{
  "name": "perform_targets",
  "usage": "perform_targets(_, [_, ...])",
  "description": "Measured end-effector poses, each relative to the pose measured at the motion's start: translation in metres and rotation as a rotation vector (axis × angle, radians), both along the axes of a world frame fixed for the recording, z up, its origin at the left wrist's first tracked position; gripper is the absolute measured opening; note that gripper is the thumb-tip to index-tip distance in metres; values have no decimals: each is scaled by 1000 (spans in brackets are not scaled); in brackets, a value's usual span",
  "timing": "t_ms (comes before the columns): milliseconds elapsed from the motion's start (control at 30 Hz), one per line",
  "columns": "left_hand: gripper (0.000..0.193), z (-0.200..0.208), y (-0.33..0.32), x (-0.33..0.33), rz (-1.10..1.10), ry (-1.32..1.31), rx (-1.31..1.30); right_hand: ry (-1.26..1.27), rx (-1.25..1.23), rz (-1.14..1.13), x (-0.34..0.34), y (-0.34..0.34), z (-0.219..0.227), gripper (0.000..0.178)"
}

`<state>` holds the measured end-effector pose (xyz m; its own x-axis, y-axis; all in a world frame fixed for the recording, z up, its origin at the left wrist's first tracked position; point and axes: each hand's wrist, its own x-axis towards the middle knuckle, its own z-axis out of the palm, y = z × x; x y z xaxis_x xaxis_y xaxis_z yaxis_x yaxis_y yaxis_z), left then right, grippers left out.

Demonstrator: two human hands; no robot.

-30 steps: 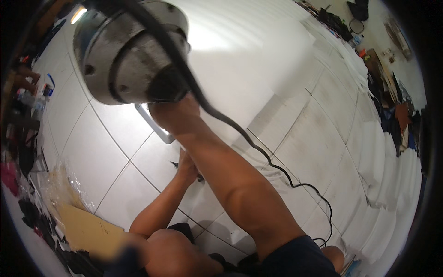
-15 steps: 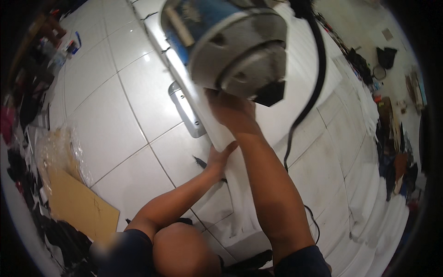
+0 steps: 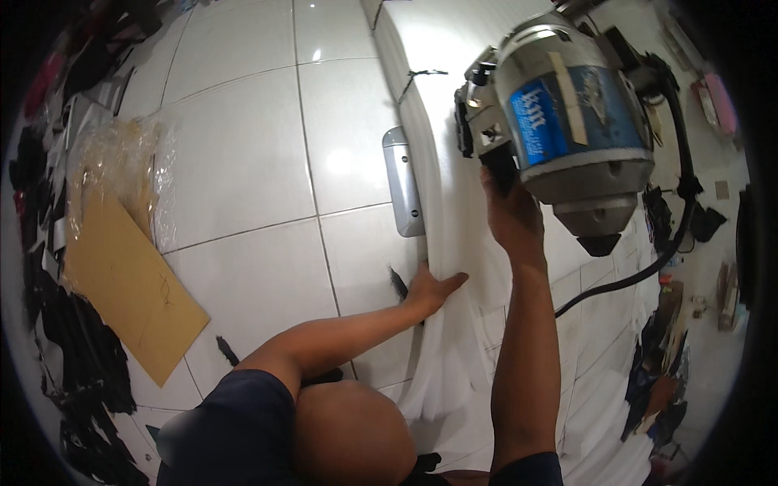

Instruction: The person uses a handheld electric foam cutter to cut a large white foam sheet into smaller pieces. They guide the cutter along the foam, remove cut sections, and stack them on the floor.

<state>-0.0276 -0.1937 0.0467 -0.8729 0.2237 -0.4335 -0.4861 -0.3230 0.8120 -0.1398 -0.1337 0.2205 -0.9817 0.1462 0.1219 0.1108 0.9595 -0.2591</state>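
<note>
My right hand [image 3: 516,223] is closed around the black handle of an electric cloth-cutting machine [image 3: 604,174]. The machine has a rounded grey metal motor housing with a blue label and a beige strip. Its blade is hidden from this angle. Below it lies a stack of white sheet material [image 3: 454,194], probably fabric. Low on the stack's left edge rests my left hand [image 3: 433,290], its thumb stretched over the top and its other fingers along the side, partly hidden. A grey metal plate [image 3: 405,190] with screws juts out beside that same edge.
A thick black cable [image 3: 689,219] loops from the machine down the right side. White floor tiles [image 3: 243,162] spread to the left, with a tan board [image 3: 134,292] and clear plastic wrap [image 3: 162,178] on them. Dark scraps [image 3: 89,364] pile at the far left.
The view has shifted, and the machine now appears farther right with its label side showing. My right hand has moved right with it. My left hand stays at the stack's edge, its thumb more spread.
</note>
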Motion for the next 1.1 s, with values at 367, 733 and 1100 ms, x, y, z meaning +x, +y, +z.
perform_targets(367, [74,15,-15,-2,-29,1,-33,-2,34,7,-48,-1,-11,60])
perform_targets(733, [72,6,-14,1,22,3,-34,-28,1,32,-88,-27,-5,61])
perform_targets(1100, [59,10,-25,3,23,42,4,-24,-23,28,-123,-36,0,57])
